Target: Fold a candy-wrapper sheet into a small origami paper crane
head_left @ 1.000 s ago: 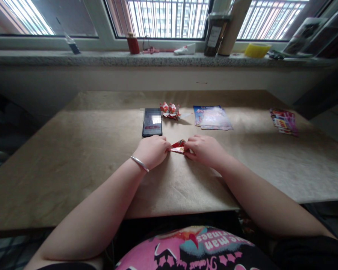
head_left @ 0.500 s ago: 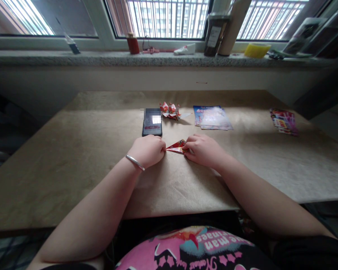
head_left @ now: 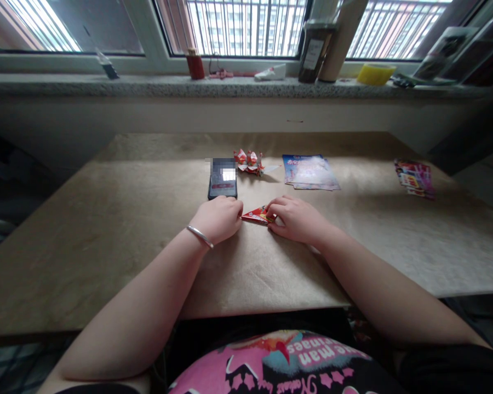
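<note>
Between my hands, low over the table (head_left: 246, 273), is a small red folded paper (head_left: 254, 215), now a narrow triangle with its point to the left. My left hand (head_left: 219, 219) has its fingers curled closed at that pointed tip. The thumb and fingers of my right hand (head_left: 293, 218) pinch the wider right end and cover part of it. Just beyond my left hand lies a dark phone (head_left: 223, 189) with its screen lit. Several red-and-white folded paper pieces (head_left: 250, 161) sit together beside the phone.
A stack of blue-and-pink printed sheets (head_left: 310, 171) lies at the back right of centre. Farther right are fanned colourful printed papers (head_left: 414, 178). Along the windowsill stand a red bottle (head_left: 195, 64), a dark lidded container (head_left: 312, 54) and a yellow tape roll (head_left: 375, 74).
The paper's two flaps, apart before, have come together into one flatter triangle. My hands have barely shifted and keep hold of both ends.
</note>
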Demonstrator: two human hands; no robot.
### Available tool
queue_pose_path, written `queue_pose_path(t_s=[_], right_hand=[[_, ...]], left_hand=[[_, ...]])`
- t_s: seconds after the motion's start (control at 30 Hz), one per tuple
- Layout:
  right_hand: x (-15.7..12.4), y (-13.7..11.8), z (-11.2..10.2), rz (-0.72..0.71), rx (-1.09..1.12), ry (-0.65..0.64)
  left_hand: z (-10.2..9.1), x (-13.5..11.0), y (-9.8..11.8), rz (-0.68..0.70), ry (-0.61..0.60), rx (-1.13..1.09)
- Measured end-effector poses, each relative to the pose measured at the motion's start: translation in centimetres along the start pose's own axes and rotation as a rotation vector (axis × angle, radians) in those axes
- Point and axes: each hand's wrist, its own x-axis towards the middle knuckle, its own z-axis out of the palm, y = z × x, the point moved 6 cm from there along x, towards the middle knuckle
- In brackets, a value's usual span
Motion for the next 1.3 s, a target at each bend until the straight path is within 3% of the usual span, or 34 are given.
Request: queue_pose_path(t_s=[0.43,0.73,0.93,1.3], right_hand=[[0.0,0.0,-0.5,0.099,-0.105,0.039],[-0.3,1.3,-0.6,0.271,0.059,0.124],[-0.5,1.1,-0.9,0.229,0.191,0.189],[-0.1,0.6,-0.8,0.155,0.297,0.255]], left_hand=[[0.4,0.2,0.9,0.067,0.068,-0.099],[-0.5,0.3,0.6,0.012,0.190,-0.143],[-1.0,0.3,0.5,-0.018,0.240,-0.150],[-1.5,-0.3,1.9,0.073,0.287,-0.118]])
